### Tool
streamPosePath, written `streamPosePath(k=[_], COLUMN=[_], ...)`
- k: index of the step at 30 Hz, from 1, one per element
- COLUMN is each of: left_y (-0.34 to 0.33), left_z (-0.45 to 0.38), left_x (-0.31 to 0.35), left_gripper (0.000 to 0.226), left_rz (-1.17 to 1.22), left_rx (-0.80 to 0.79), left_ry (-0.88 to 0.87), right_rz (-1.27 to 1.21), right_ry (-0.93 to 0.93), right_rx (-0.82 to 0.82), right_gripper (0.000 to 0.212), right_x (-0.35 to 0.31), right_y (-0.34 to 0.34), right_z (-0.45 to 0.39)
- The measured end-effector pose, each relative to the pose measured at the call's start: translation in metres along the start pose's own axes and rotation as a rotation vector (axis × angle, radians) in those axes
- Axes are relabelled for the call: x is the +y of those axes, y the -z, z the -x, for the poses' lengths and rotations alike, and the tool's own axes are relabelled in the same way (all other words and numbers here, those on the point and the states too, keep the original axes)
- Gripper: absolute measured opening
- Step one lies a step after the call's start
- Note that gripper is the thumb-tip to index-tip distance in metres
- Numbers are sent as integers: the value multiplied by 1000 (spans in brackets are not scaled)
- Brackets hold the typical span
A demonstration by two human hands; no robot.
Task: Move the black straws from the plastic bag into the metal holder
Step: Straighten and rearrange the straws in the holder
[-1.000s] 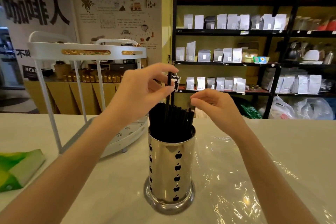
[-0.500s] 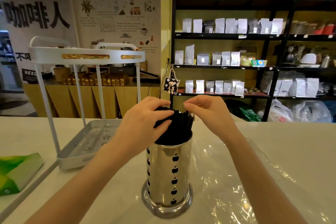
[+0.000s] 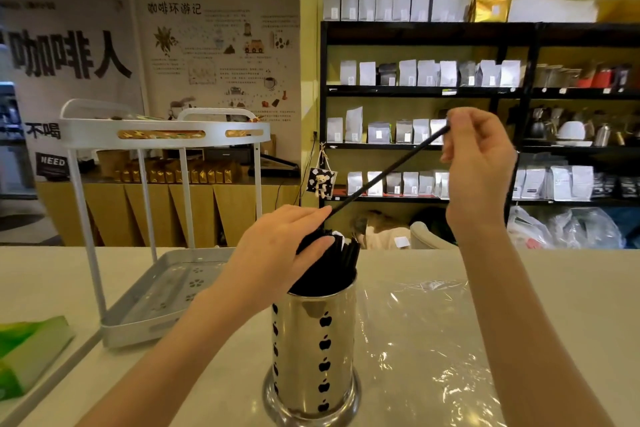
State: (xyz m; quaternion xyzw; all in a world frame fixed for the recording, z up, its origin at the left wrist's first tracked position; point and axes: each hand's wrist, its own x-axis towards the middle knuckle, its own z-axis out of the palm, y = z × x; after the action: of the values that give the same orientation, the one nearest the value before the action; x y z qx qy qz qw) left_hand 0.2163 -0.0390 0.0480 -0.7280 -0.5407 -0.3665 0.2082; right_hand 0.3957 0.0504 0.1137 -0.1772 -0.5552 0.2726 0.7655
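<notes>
A shiny metal holder (image 3: 313,357) with black apple cut-outs stands on the counter, packed with a bundle of black straws (image 3: 341,258). My left hand (image 3: 277,253) wraps over the tops of that bundle. My right hand (image 3: 479,163) is raised high to the right and pinches the upper end of one black straw (image 3: 384,175), which slants down-left toward the bundle. A flattened clear plastic bag (image 3: 433,340) lies on the counter to the right of the holder.
A white two-tier rack (image 3: 166,135) stands at the left, its lower tray (image 3: 138,315) close to my left forearm. A green packet (image 3: 24,354) lies at the far left edge. Dark shelves of pouches (image 3: 426,73) fill the background.
My right hand has risen up and to the right, drawing one straw out at a slant. My left hand stays on the bundle's top. The camera view has tilted upward.
</notes>
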Motion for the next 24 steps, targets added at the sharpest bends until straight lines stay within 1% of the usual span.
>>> streamPosePath(k=[2,4,7,10,14,17,19,21,24], left_y=[2,8,27,49,77,92,95,96,94], left_z=[-2,-5,-14,-25,-44,-58,-66,-70,-70], left_x=[-2,-6,-10,-15,-20,-19,-15,-10,-5], left_gripper=[39,33,27,23,24,23,23,23,22], left_rz=[4,52,243,421,579,684,703,682,610], left_rx=[40,105,192,275,455,545,555,534,480], left_ry=[-7,5,128,239,289,311,298,268,208], right_rz=[-85,-140,-219,-186,-51,19,39,73,104], right_ry=[-97,-203,-315,-389,-435,-398,-367,-326,-280], right_rx=[84,131,108,-41,-341,-574,-697,-756,-739], right_gripper=[15,19,23,18,15,13,14,18,20], right_x=[4,10,17,23,32,38,41,43,47], right_y=[5,7,9,9,5,-3,-9,-14,-16], right_z=[-1,1,5,13,25,36,44,49,53])
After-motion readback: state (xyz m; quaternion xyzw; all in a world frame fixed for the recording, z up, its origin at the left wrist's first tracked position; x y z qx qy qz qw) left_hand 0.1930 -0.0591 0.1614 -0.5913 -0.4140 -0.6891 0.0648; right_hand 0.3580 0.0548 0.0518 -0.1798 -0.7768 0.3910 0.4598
